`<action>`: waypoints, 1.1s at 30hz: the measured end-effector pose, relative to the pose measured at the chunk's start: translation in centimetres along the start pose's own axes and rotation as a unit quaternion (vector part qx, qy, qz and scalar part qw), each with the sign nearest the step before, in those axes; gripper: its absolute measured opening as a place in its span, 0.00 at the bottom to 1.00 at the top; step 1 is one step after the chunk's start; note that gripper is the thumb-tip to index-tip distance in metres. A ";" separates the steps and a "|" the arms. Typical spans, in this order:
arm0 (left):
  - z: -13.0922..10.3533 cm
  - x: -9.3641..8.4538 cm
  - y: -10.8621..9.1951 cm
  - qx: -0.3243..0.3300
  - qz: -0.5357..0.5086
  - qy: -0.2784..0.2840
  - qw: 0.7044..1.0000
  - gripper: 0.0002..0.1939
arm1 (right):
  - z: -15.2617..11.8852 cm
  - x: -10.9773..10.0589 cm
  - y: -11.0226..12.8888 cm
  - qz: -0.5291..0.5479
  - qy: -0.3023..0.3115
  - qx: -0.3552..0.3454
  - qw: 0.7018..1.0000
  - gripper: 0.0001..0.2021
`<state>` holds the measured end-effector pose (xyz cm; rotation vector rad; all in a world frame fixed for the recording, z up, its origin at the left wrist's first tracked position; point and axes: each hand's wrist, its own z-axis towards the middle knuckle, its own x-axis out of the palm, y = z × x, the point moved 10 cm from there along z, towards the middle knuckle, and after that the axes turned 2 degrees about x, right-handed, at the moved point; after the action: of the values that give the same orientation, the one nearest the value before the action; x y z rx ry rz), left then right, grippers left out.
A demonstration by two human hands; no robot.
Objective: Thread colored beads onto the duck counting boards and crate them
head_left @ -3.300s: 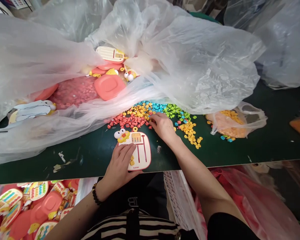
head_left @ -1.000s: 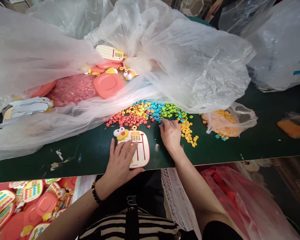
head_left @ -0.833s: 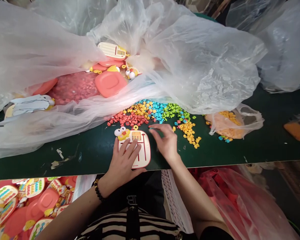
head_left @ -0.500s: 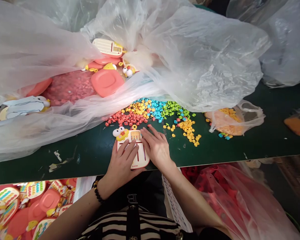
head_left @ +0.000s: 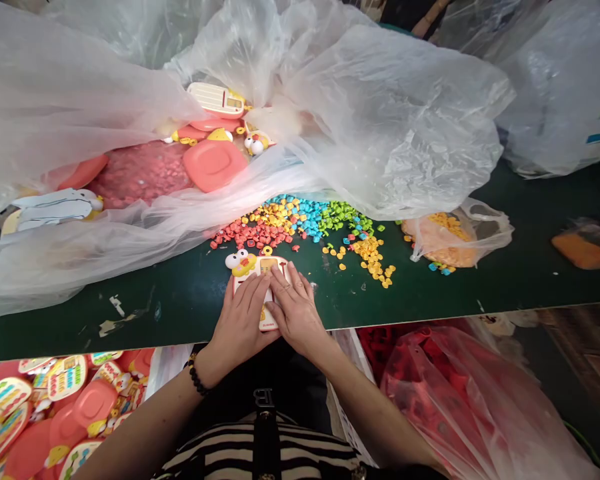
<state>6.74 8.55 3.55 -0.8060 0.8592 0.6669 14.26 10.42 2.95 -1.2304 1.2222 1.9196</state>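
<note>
A cream toy board point(head_left: 266, 323) with a pink rim, slots and a yellow big-eyed head point(head_left: 241, 263) at its upper left lies at the table's near edge. My left hand point(head_left: 243, 313) rests over its left part, fingers laid together on the face and thumb along the lower edge. From the right, my right hand point(head_left: 297, 308) lies over the board's middle and right, its fingers spread and their tips close to the left fingers. Beyond the board are loose red pieces point(head_left: 255, 233), blue pieces point(head_left: 310, 217), green pieces point(head_left: 343, 217) and yellow pieces point(head_left: 373, 257).
Large clear plastic bags point(head_left: 405, 113) cover the back of the green table point(head_left: 180, 293). A small bag of orange pieces point(head_left: 443, 240) sits to the right. Finished-looking toys point(head_left: 67, 400) fill a container at lower left; a red-filled bag point(head_left: 450, 387) stands at lower right.
My right hand has moved left and down across the board, closer to my left hand. The view has shifted slightly, and a person's arm now shows at the top right.
</note>
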 end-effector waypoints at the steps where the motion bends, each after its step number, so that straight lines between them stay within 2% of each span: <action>1: 0.0 0.0 0.0 0.001 0.001 0.001 1.000 0.37 | 0.0 0.1 0.2 0.009 0.009 -0.012 1.000 0.24; 3: 0.0 0.0 0.1 -0.002 0.002 0.009 1.000 0.40 | 0.6 -0.4 -0.2 0.035 0.009 -0.028 0.999 0.24; 4: 0.1 0.1 0.2 -0.004 0.002 0.019 1.000 0.41 | 1.2 -1.2 -1.2 0.047 -0.012 -0.021 0.999 0.23; 6: 0.2 0.4 0.2 -0.007 0.001 0.046 0.999 0.41 | 2.6 -3.6 -4.6 0.051 -0.090 0.034 0.994 0.19; 8: 0.3 0.5 0.0 -0.005 -0.002 0.068 0.998 0.38 | 3.7 -5.9 -8.5 -0.010 -0.171 0.111 0.979 0.16; 10: 0.5 0.4 -0.1 -0.008 -0.005 0.076 0.997 0.36 | 5.2 -6.4 -10.7 -0.084 -0.173 0.133 0.972 0.13; 13: 0.7 0.2 -0.3 -0.016 -0.008 0.087 0.996 0.35 | 6.4 -5.8 -11.7 -0.151 -0.151 0.134 0.968 0.11; 15: 0.7 0.2 -0.6 -0.009 -0.005 0.093 0.996 0.35 | 6.1 -5.8 -11.2 -0.142 -0.160 0.133 0.968 0.11; 19: 0.6 0.3 -1.0 0.020 0.015 0.082 0.996 0.34 | 4.6 -5.6 -8.1 -0.020 -0.176 0.086 0.980 0.11; 21: 0.5 0.4 -1.0 0.026 0.025 0.067 0.997 0.32 | 4.2 -4.6 -6.1 0.023 -0.148 0.044 0.988 0.11; 24: 0.4 0.5 -1.0 0.029 0.028 0.053 0.998 0.30 | 3.7 -2.8 -3.8 0.019 -0.087 0.001 0.996 0.14; 28: 0.4 0.5 -1.0 0.022 0.014 0.043 0.999 0.31 | 1.9 -2.3 -2.6 -0.007 -0.057 0.004 0.998 0.16; 33: 0.4 -0.3 -0.6 0.000 0.004 -0.009 1.000 0.36 | -0.2 -1.2 -0.7 0.042 -0.011 -0.014 0.999 0.22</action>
<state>7.22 8.45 4.16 -0.7957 0.8467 0.6798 15.43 10.59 3.77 -1.1851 1.2583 2.0127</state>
